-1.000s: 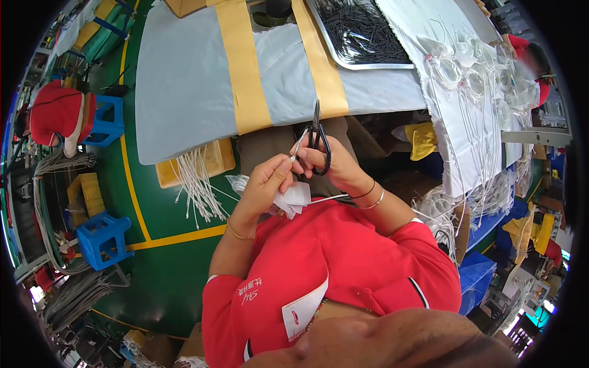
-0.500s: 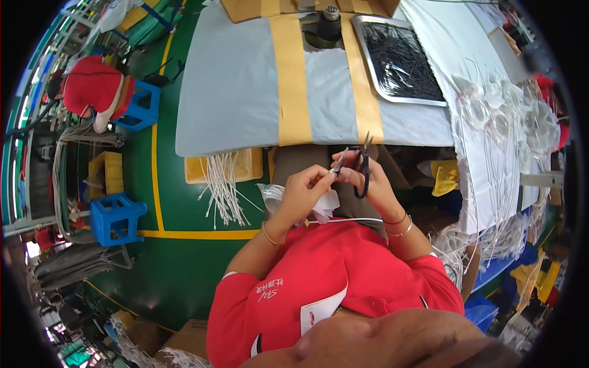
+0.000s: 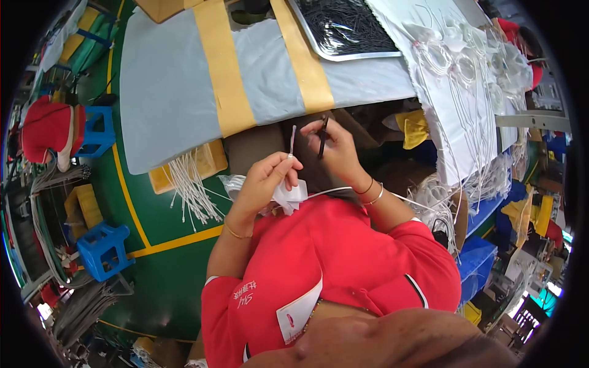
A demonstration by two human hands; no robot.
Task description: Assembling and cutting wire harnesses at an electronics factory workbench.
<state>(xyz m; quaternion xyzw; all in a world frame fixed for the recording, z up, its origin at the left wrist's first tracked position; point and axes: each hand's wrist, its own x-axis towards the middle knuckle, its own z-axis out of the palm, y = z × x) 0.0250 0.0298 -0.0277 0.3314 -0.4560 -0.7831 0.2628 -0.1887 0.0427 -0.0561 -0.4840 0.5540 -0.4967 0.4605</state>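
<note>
Above my lap, my left hand (image 3: 268, 179) pinches a white cable (image 3: 334, 189). The cable's thin end (image 3: 292, 140) stands up out of my fingertips. White, paper-like material (image 3: 289, 197) hangs just below that hand, beside some clear plastic. To the right, my right hand (image 3: 339, 153) is closed on black-handled scissors (image 3: 323, 136), held apart from the cable end. The blades are hard to make out at this angle. From the left hand the cable runs rightward across my lap, passing under my right forearm.
A grey-covered table (image 3: 165, 92) with yellow tape strips lies ahead, bearing a metal tray (image 3: 353, 56) of black strips. White cables (image 3: 190, 190) hang from a yellow bin (image 3: 215, 157). Coiled cables (image 3: 466, 64) lie at right. Blue stools (image 3: 104, 248) and another person (image 3: 52, 129) are at left.
My hands have moved apart. The scissors have come away from the cable end, turned in my right hand. The whole view has shifted, so the table sits further up and left.
</note>
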